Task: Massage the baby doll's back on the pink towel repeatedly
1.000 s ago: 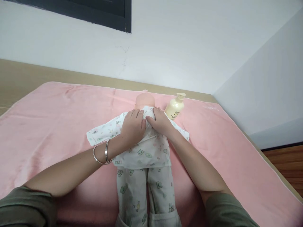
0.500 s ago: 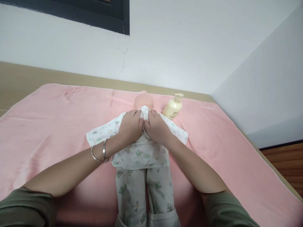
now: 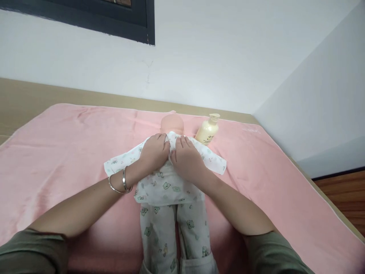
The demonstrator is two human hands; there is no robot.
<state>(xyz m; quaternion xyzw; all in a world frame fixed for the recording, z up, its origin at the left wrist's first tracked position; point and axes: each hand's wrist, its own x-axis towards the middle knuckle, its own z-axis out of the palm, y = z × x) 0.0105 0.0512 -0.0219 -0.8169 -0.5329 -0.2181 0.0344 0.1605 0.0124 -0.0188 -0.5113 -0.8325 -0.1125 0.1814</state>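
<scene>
A baby doll lies stretched out in a white printed top (image 3: pixel 173 186) and matching trousers (image 3: pixel 191 226). Its smooth head (image 3: pixel 172 123) points away from me, with no facial features showing. My left hand (image 3: pixel 155 150) lies flat on the upper left of the doll's torso, fingers extended and thumb toward the middle. On the upper right, my right hand (image 3: pixel 187 156) rests the same way, its fingertips near the collar. Both palms press on the cloth, so what is under them is hidden. The sleeves spread out to either side.
A cream pump bottle (image 3: pixel 207 130) stands tilted in view beside the doll's right-hand shoulder. Under everything is a pink blanket (image 3: pixel 82 152) on a wooden surface (image 3: pixel 28 91). White walls (image 3: pixel 205 57) rise behind and at the right, with a dark window frame (image 3: pixel 128 24) at upper left.
My right hand has slid slightly down the doll's upper torso, and my left hand has shifted a little left. More of the collar shows between them. The bottle stays put.
</scene>
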